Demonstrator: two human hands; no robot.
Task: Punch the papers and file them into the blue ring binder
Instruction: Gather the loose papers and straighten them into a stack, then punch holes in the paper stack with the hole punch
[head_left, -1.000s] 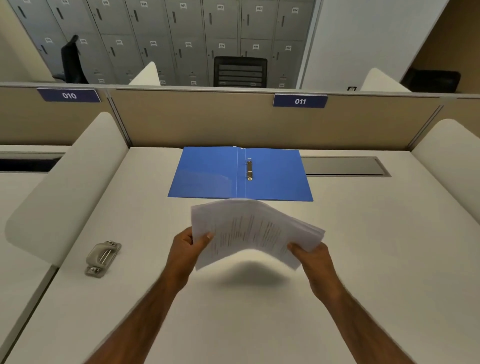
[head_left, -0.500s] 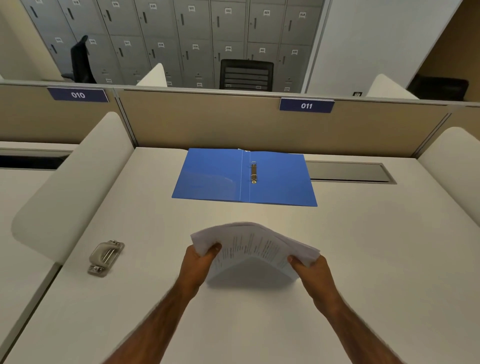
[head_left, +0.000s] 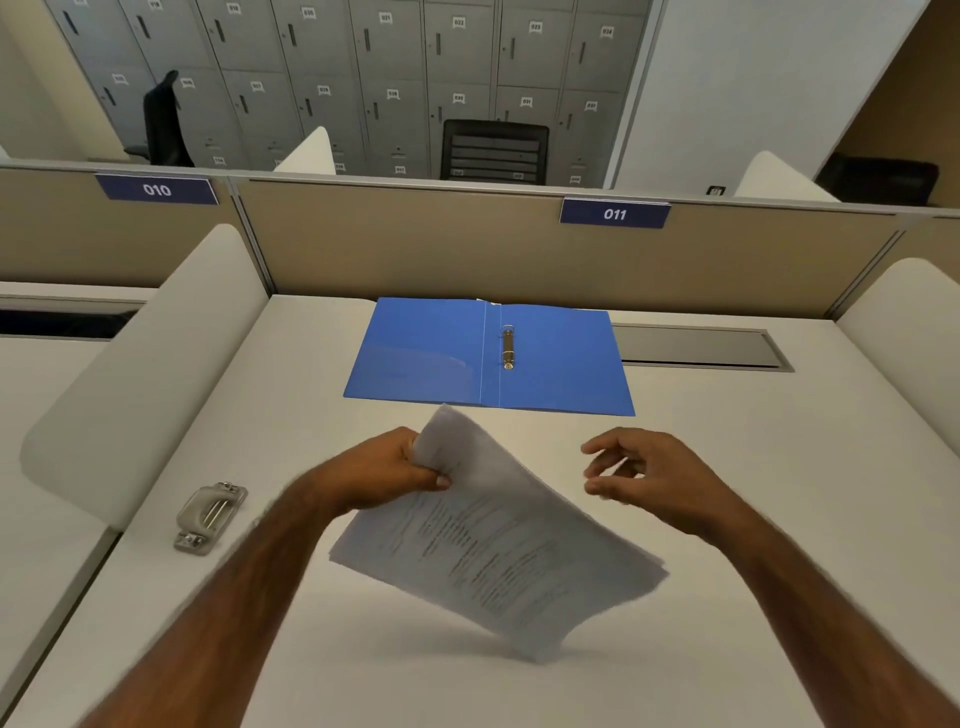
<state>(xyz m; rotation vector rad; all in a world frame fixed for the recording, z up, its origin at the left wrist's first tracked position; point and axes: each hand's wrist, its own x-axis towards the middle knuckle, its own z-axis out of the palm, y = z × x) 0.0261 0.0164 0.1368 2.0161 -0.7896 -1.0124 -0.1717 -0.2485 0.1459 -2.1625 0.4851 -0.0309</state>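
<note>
A person's two bare forearms are reaching out over a white table (head_left: 779, 519); the left hand (head_left: 387, 470) is gripping a stack of printed papers (head_left: 493, 540) by its far left corner, with the thumb lying on top and the fingers curled underneath; the stack is hanging tilted above the middle of the table, sloping down and away from that hand towards the near right, and it is casting a soft shadow on the surface below; the printed lines are too blurred to read.

The right hand (head_left: 660, 478) is hovering just to the right of the papers' far edge, apart from them; its fingers are loosely curled and spread, holding nothing.

Beyond both hands, the blue ring binder (head_left: 431, 358) is lying open and flat near the table's far edge, roughly centred; its metal ring mechanism (head_left: 508, 347) is showing beside the spine, and no sheets are sitting on it; the papers' far corner is reaching close to the binder's near edge without touching it.

A grey hole punch (head_left: 210, 517) is resting near the table's left edge, to the left of the left forearm and well apart from the papers.

A grey metal panel (head_left: 696, 347) is sitting flush in the table at the far right, just beside the binder; a beige partition behind is carrying a blue label reading 011 (head_left: 614, 213).
</note>
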